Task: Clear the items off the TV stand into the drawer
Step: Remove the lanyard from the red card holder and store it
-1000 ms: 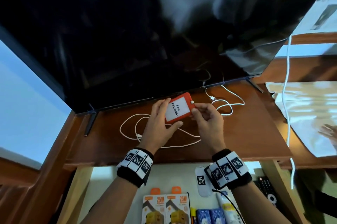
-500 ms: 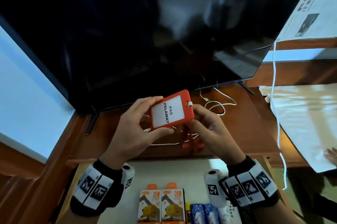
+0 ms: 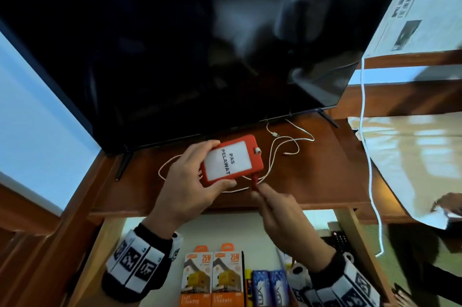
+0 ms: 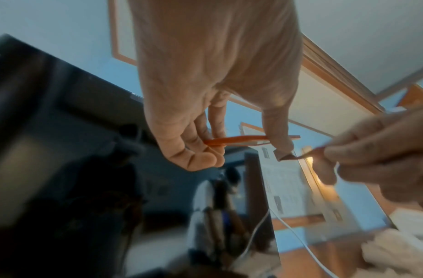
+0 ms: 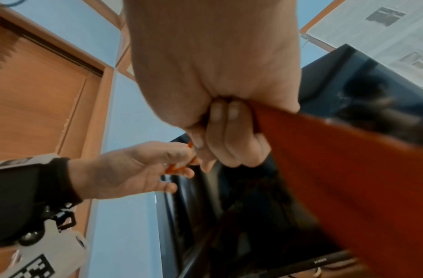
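Drawer [image 3: 225, 244] open below, chargers boxed inside. Above it, right hand [image 3: 280, 209] pinches red strap [image 3: 254, 181] of pass; left hand [image 3: 192, 179] grips red pass holder [image 3: 232, 159] by edges, held just over tabletop [image 3: 312, 181]. White cable [image 3: 282, 149] loops under and behind (strap end looks close to it). Risk: strap snags cable on way down and drags it along, or holder slips from edge grip. Farther back, TV [image 3: 200, 44] foot near cable.

The head view looks forward and down from above at the TV stand [image 3: 312, 181]. Each wrist view looks upward, close along its own hand. All three share the red card holder [image 3: 232, 160].
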